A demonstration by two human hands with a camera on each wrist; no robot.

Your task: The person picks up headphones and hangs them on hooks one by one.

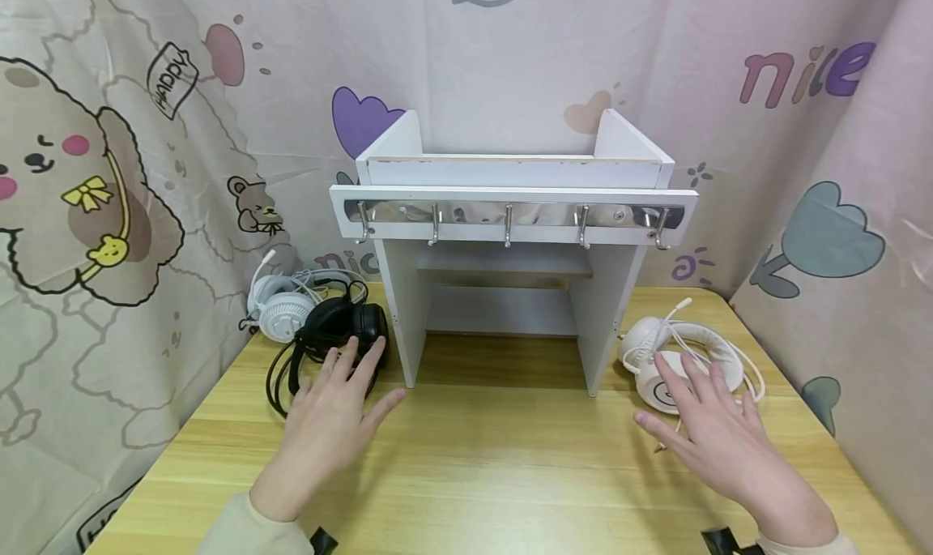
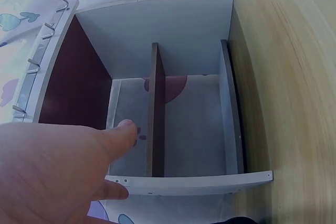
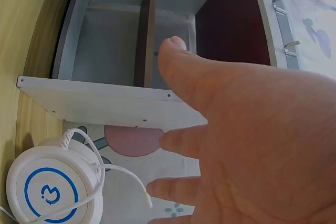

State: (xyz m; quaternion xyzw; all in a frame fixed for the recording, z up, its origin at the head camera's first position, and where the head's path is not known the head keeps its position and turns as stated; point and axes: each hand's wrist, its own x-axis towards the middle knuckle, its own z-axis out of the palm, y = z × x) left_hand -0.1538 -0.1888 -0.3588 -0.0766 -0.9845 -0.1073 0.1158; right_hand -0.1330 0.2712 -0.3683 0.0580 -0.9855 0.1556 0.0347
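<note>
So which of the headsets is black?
The front left headset, by the left hand; the rear left headset and the right headset are white.

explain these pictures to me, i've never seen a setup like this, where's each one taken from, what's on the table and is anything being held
There is no machine here: these are a person's bare left hand and right hand, both open with fingers spread, and neither holds anything.

The wide picture comes from a camera worn on the head, looking forward and down. The other two come from cameras on the left and right wrists.

On the wooden table stands a white shelf unit with five metal hooks. In the head view, a black headset and a white headset lie to its left, and a second white headset to its right.
</note>
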